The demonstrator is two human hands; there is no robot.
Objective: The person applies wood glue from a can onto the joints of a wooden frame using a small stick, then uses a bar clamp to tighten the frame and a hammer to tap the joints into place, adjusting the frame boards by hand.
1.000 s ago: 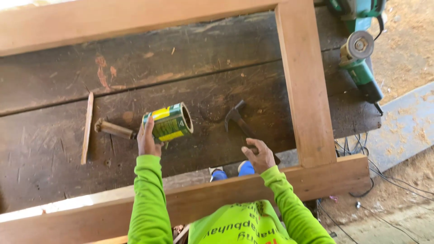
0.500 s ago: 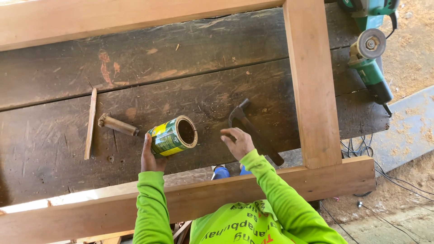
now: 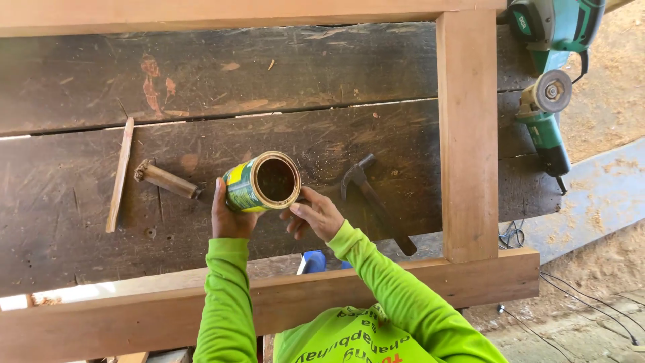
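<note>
- Broadly, the dark plank workbench (image 3: 201, 81) takes up most of the view, scarred and dusty, and everything else is placed against it.
- Laid on the workbench is a pale wooden frame (image 3: 467, 134): one rail along the far edge, one upright towards the right side, one rail along the near edge by the person's chest.
- Off the workbench's right end lie two green power tools; the nearer is an angle grinder (image 3: 545, 121), disc up, well apart from the hands.
- A claw hammer (image 3: 376, 202) rests on the workbench just right of the hands, head away from the person.
- Left of the hands on the workbench lie a thin wood strip (image 3: 119, 176) and a short stubby brush-like tool (image 3: 164, 179); I cannot tell exactly what it is.
- The small tin can (image 3: 261, 183), green and yellow, is held tilted above the middle of the workbench, open mouth towards the camera, contents dark.
- The left hand (image 3: 227, 218) is wrapped closed around the can's body.
- The right hand (image 3: 312, 214) is loosely curled, fingertips touching the rim, holding nothing of its own.
- To my eye, the handling wants a firm left grip and a level can, so nothing runs out onto the workbench.
</note>
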